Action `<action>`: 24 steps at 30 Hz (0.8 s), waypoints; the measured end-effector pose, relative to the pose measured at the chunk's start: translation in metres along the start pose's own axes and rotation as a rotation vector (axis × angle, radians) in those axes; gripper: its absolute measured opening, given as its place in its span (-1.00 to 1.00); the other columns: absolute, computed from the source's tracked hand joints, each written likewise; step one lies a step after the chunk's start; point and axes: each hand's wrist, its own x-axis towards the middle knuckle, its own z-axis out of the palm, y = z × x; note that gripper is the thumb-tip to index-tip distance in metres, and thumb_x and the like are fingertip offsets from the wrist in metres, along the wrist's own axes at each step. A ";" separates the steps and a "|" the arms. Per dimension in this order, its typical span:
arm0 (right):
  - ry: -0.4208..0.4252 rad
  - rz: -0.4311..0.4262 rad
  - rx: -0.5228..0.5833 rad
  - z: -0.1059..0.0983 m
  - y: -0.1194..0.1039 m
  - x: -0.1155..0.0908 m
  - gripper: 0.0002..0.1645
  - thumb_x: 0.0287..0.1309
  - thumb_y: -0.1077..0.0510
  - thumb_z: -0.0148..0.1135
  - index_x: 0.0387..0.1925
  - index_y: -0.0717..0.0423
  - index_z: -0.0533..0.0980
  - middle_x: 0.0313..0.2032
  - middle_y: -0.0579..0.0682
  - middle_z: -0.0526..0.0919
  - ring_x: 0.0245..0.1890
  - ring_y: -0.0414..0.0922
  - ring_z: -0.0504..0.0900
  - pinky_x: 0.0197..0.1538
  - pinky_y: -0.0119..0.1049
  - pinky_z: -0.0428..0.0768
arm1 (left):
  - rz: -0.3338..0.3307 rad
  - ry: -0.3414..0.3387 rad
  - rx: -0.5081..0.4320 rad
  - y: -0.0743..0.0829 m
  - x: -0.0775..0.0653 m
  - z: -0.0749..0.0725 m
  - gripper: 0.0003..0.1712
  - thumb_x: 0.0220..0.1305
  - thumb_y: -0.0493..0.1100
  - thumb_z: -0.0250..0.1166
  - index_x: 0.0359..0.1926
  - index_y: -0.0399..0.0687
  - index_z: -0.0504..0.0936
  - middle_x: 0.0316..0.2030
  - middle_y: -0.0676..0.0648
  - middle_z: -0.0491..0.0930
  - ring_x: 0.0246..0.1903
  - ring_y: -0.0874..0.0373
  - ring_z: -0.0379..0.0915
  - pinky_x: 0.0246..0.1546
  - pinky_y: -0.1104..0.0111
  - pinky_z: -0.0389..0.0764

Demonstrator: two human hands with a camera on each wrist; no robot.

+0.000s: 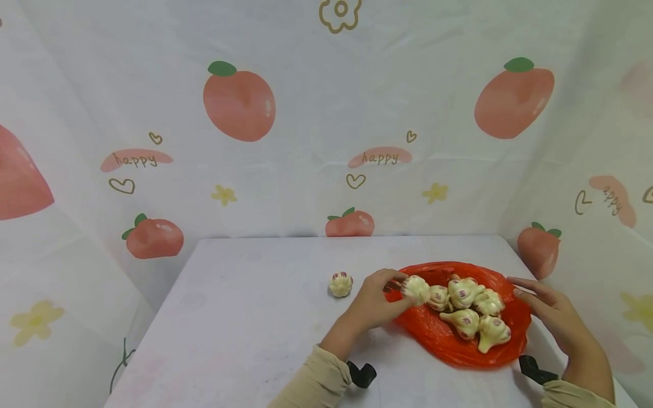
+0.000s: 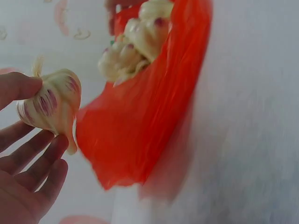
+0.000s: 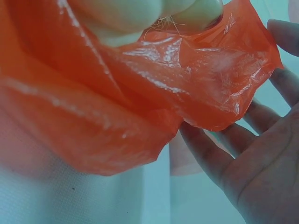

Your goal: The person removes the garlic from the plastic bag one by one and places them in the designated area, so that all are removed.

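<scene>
My left hand [image 1: 374, 300] pinches a garlic bulb [image 2: 56, 100], cream with purple streaks, between thumb and fingertips. In the head view this bulb is over the left rim of an opened red plastic bag [image 1: 433, 345]. Several more garlic bulbs [image 1: 464, 293] lie in the bag. At the bag's right side, my right hand [image 1: 556, 314] holds its rim between thumb and fingers. From the right wrist view, the thin edge of the bag [image 3: 224, 88] runs between that thumb and the fingers, which spread behind the plastic.
A single garlic bulb [image 1: 340, 284] sits on the white table [image 1: 245, 317], left of the bag. Printed white cloth [image 1: 306, 113] hangs behind and on both sides. A black wrist-mounted piece [image 1: 362, 375] shows beside the left sleeve, another [image 1: 535, 371] near the right.
</scene>
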 end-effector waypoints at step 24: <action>0.001 0.003 0.005 0.000 -0.002 -0.001 -0.45 0.64 -0.05 0.06 0.46 0.11 0.46 -0.04 -0.82 0.38 -0.06 -0.74 0.39 -0.17 -0.63 0.54 | -0.080 0.214 -0.026 -0.034 -0.030 -0.086 -0.55 0.28 -0.08 0.55 0.16 0.01 0.69 0.06 0.02 0.70 0.01 0.17 0.70 0.17 0.20 0.70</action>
